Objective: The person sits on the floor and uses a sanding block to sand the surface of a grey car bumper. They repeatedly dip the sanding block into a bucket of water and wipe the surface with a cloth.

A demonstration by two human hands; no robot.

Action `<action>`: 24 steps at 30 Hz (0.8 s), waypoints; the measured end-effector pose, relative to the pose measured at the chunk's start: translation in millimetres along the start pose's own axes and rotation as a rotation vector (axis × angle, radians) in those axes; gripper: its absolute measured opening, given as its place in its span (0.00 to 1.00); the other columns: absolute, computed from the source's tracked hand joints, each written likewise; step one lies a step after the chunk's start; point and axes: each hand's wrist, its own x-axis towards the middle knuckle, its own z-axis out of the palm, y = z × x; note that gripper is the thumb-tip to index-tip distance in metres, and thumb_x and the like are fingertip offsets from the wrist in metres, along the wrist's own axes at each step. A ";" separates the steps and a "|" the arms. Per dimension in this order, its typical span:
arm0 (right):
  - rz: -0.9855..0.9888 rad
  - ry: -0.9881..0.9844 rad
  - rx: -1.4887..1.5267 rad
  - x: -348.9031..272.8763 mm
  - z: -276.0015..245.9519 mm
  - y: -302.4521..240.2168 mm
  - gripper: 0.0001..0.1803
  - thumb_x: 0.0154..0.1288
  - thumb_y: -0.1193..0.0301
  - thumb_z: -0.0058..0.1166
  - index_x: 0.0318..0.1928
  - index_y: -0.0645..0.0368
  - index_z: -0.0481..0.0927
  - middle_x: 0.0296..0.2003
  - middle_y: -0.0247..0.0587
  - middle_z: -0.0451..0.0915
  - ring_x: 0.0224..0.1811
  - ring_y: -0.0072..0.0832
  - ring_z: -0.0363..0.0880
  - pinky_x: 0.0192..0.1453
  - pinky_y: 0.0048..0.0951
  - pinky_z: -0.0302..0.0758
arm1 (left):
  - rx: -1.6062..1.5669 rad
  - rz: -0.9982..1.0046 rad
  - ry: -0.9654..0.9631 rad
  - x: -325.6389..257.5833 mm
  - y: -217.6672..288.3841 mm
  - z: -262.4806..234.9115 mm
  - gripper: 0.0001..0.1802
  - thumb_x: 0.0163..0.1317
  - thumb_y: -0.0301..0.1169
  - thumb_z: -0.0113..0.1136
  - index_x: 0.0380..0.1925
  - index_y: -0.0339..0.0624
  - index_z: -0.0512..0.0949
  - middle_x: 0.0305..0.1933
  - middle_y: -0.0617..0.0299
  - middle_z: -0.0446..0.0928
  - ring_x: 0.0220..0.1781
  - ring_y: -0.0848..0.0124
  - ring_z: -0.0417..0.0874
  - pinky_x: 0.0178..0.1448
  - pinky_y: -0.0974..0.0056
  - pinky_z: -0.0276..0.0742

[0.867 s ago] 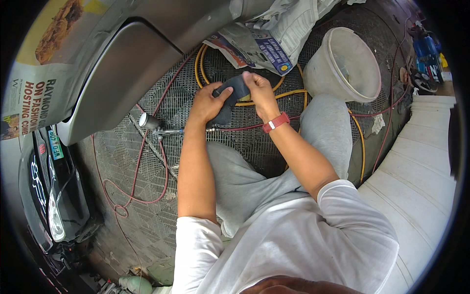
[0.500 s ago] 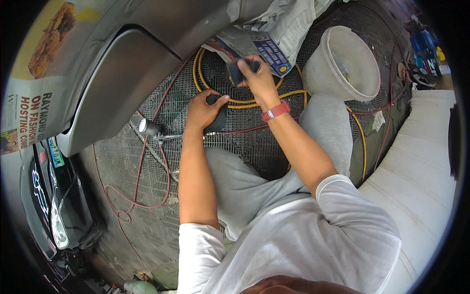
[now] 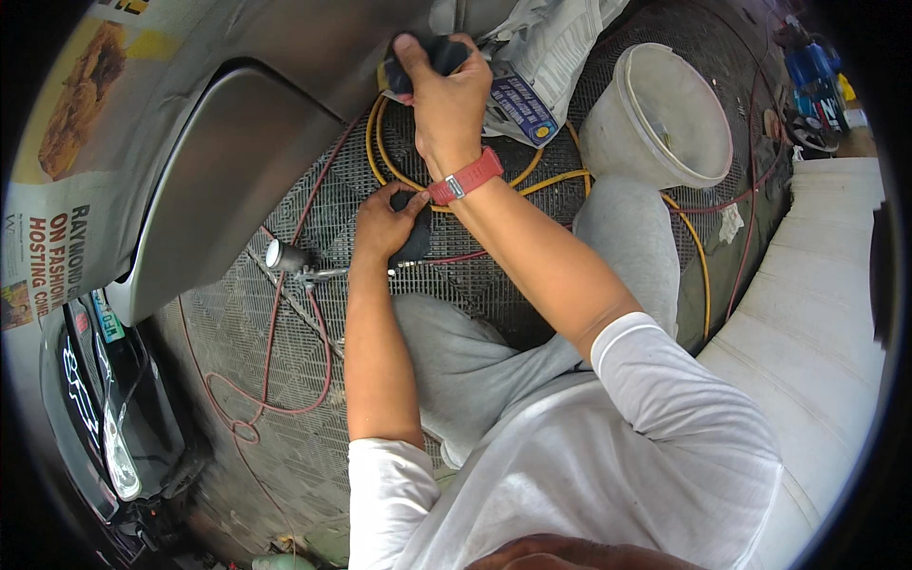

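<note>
My right hand (image 3: pixel 451 100), with a red watch on its wrist, is at the silver car panel (image 3: pixel 275 28). Its thumb and fingers are closed around a dark pad (image 3: pixel 445 55) that looks like a sanding block, held against or very near the panel's lower part. Lower and to the left, my left hand (image 3: pixel 382 226) pinches a limp black sheet (image 3: pixel 414 242), perhaps sandpaper, which hangs over the mat. Beside that hand, a spray gun (image 3: pixel 309 274) with a round cup lies on the floor.
A whitish bucket (image 3: pixel 627 119) stands by my right knee. Yellow hose (image 3: pixel 546 182) and thin red hose (image 3: pixel 271 332) loop over the black grid mat (image 3: pixel 285 380). Newspaper (image 3: pixel 546 71) hangs from the panel. A black car lamp (image 3: pixel 123 408) sits lower left; bottles (image 3: pixel 815 85) stand far right.
My right hand has moved up and left with the dark pad, from above the mat to the car panel. My left hand stays nearly where it was, still pinching the black sheet.
</note>
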 end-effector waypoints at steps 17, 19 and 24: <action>0.035 -0.060 -0.021 -16.6 4.3 -3.6 0.13 0.68 0.72 0.74 0.37 0.63 0.79 0.25 0.31 0.80 0.22 0.16 0.76 0.21 0.22 0.76 | -0.050 -0.019 0.019 -2.2 -5.8 3.0 0.18 0.63 0.44 0.77 0.44 0.44 0.90 0.44 0.47 0.90 0.49 0.50 0.92 0.56 0.52 0.84; 0.062 -0.110 -0.071 -20.7 0.4 -3.5 0.13 0.68 0.72 0.74 0.37 0.63 0.79 0.25 0.31 0.80 0.22 0.16 0.76 0.21 0.22 0.76 | -0.035 0.022 0.014 -2.7 -3.3 3.1 0.18 0.63 0.44 0.77 0.44 0.44 0.90 0.44 0.47 0.90 0.48 0.50 0.92 0.55 0.52 0.84; 0.050 -0.022 0.003 -7.4 1.0 -3.6 0.12 0.68 0.72 0.73 0.35 0.63 0.80 0.27 0.33 0.82 0.22 0.17 0.77 0.22 0.23 0.76 | -0.028 0.022 0.025 -3.8 10.5 -1.8 0.17 0.62 0.44 0.78 0.43 0.45 0.90 0.43 0.46 0.90 0.48 0.50 0.91 0.55 0.52 0.84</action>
